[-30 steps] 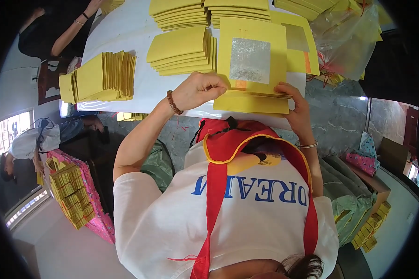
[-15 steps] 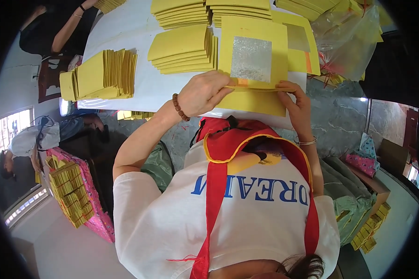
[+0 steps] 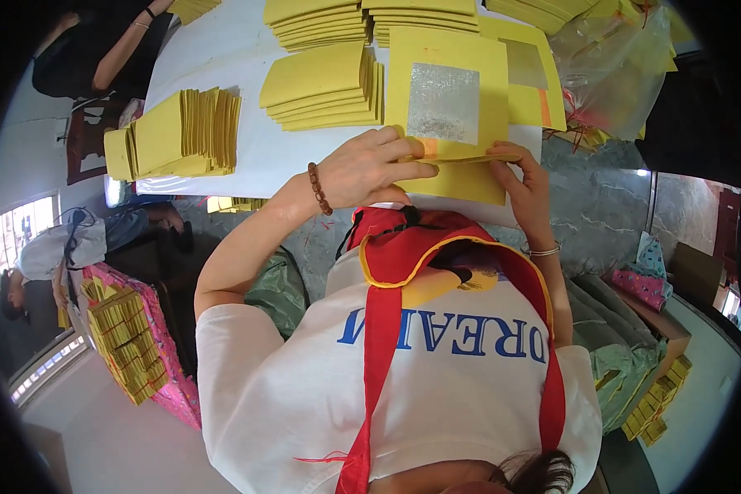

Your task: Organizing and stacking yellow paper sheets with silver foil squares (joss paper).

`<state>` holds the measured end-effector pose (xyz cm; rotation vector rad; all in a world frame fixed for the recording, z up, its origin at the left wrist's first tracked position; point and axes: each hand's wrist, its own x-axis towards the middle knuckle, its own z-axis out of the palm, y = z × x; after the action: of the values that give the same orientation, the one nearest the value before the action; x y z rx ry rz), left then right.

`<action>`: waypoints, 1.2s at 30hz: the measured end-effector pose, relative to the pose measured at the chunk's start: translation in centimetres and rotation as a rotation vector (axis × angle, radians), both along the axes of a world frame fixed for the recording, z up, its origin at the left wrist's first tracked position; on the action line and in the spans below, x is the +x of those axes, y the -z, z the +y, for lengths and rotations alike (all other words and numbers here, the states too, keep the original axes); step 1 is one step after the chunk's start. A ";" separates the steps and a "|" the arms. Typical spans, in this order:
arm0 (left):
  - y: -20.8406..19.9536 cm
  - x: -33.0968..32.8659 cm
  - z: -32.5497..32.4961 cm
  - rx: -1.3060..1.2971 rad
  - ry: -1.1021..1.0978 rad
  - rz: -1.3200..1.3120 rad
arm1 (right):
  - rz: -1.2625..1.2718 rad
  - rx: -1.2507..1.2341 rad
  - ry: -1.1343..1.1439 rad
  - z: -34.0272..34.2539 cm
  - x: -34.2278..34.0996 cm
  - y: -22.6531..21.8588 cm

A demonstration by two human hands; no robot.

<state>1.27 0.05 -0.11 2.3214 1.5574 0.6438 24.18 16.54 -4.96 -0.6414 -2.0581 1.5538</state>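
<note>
From my head view, the yellow paper sheet (image 3: 492,99) with the silver square (image 3: 443,103) lies at the near edge of the table (image 3: 251,78), right of centre, its near part raised in a thin ridge. The right hand (image 3: 520,174) pinches the right end of that ridge between thumb and fingers. The left hand (image 3: 379,167) has its fingers laid over the left end; I cannot tell whether they grip or only press.

I judge this to be a crease in the making, and evenness matters most. I want both ends of the ridge level, parallel to the silver square's near side, before any pressure goes on. The right hand should act as an anchor while the left fingers smooth along the line toward it; pulling harder at one end would probably skew the fold. I would also keep the silver square flat and free of rubbing. The folded yellow stack (image 3: 314,86) sits just left, so sideways sweeps should stay short.
</note>
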 end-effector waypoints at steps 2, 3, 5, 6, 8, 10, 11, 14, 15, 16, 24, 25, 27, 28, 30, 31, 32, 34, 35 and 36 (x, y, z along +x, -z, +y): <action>-0.1 -0.3 0.1 -0.009 0.020 -0.060 | 0.003 0.002 -0.005 0.0 0.0 -0.1; -0.1 -0.4 0.1 -0.008 0.020 -0.060 | -0.002 -0.020 0.002 0.0 0.1 -0.1; 0.0 -0.6 0.2 -0.034 0.032 -0.115 | -0.006 -0.042 0.009 0.0 0.0 -0.1; 0.0 -0.7 0.2 -0.033 0.031 -0.114 | -0.001 -0.033 0.002 0.0 0.1 -0.1; -0.1 -0.8 0.2 -0.042 0.025 -0.157 | 0.003 -0.022 -0.006 0.1 0.0 -0.1; 0.2 -0.7 0.3 -0.017 0.016 -0.165 | -0.028 -0.048 0.011 0.0 0.0 -0.3; 0.3 -0.7 0.3 0.007 0.006 -0.173 | -0.027 -0.048 0.010 0.0 0.0 -0.3; 0.2 -0.7 0.3 0.050 0.004 -0.103 | -0.007 -0.067 -0.001 0.0 0.1 -0.2; 0.2 -0.6 0.3 0.050 0.003 -0.104 | -0.009 -0.076 -0.005 0.1 0.1 -0.1; 0.1 -0.3 0.3 0.093 -0.033 -0.082 | -0.011 -0.085 -0.007 0.1 0.1 -0.1; 0.1 0.2 -0.2 0.146 -0.088 -0.016 | 0.100 -0.068 -0.104 -0.4 0.3 -1.4; -0.1 0.2 -0.2 0.152 -0.082 0.007 | 0.095 -0.077 -0.070 -0.7 0.3 -1.6; 0.0 0.4 -0.2 0.159 -0.075 0.029 | 0.051 0.004 -0.072 0.0 0.6 -0.6; 0.2 0.6 -0.1 0.176 -0.062 0.023 | 0.010 0.085 -0.077 0.2 0.6 0.0; 0.2 0.7 -0.2 0.194 -0.048 0.018 | 0.024 0.095 -0.064 0.3 0.3 0.4; -0.2 0.9 -0.4 0.184 -0.055 0.036 | 0.035 0.105 -0.053 0.3 0.3 0.5; -0.4 1.0 -0.6 0.175 -0.063 0.054 | 0.035 0.103 -0.052 0.2 0.2 0.4; -0.3 0.7 -0.6 0.191 -0.063 0.077 | 0.026 0.099 -0.044 0.2 0.1 0.0; -0.3 0.6 -0.6 0.210 -0.062 0.102 | 0.026 0.099 -0.045 0.2 0.1 0.0; -0.4 0.6 -0.7 0.210 -0.064 0.101 | 0.026 0.069 -0.048 0.2 0.1 0.1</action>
<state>1.92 -0.62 0.30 2.4999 1.6878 0.7488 24.32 16.78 -5.04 -0.5478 -2.1120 1.5021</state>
